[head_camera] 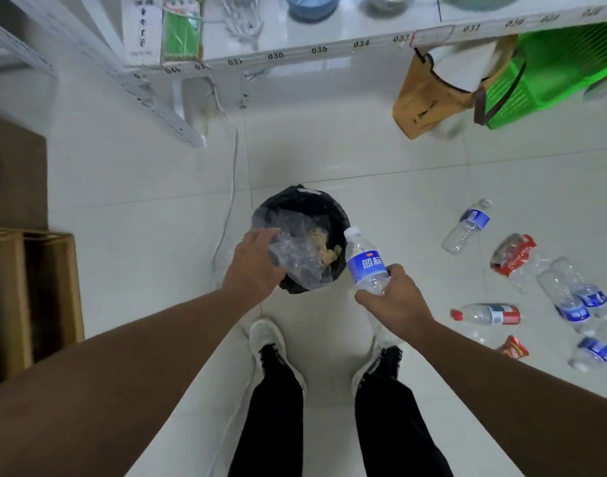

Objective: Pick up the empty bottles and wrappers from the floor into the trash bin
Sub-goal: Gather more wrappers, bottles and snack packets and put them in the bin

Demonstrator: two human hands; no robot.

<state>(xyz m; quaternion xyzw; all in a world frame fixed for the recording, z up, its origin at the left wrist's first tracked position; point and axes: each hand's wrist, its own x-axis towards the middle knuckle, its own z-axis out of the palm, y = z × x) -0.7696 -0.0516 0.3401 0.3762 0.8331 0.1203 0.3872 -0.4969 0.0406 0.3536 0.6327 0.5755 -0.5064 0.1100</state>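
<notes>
Left hand: grips a clear plastic bag over the trash bin.
Right hand: holds blue-label bottle at bin's 3 o'clock.
Floor bottles: farther off at bin's 3 to 4 o'clock.

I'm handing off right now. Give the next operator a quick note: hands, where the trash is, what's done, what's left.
Left hand: over the bin, fingers on a clear plastic bag at its mouth.
Right hand: shut on a blue-label bottle, held at the bin's right rim, not yet dropped.
In the bin: the bag and some brownish scraps.
Left on the floor, to the right: several empty bottles, e.g. one near and a red-cap bottle, plus a red wrapper.
Next: drop the held bottle, then clear the pile.
</notes>
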